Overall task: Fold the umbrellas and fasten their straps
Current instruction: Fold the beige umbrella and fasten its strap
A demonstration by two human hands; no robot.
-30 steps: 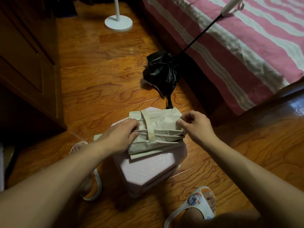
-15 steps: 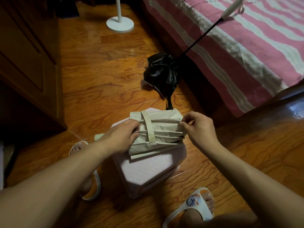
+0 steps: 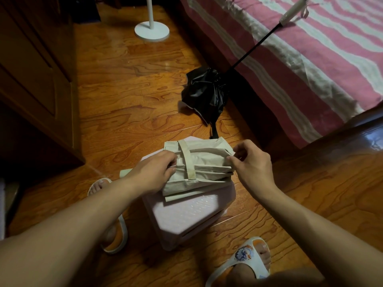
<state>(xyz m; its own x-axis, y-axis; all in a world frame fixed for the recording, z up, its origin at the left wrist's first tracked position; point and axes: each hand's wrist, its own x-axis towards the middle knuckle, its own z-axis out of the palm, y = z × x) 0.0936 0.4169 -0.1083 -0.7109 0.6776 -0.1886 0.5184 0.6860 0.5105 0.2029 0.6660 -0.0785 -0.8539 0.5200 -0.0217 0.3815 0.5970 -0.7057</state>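
Centrally, a pale pink plastic stool [image 3: 186,216] bears the folded beige fabric umbrella [image 3: 204,162], its strap [image 3: 187,160] wrapped across it. Left hand [image 3: 153,172] curls over the umbrella's left end, gripping it; right hand [image 3: 251,163] pinches its right-end folds. Upper centre, a collapsed black umbrella [image 3: 205,94] lies on the wooden floor [image 3: 124,96].

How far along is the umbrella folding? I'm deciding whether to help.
Done: the beige umbrella on the pink stool is collapsed, its strap lying across the pleats. In hand: the left hand holds it while the right hand pinches the fabric. Left: the black umbrella, shaft still extended, untouched.
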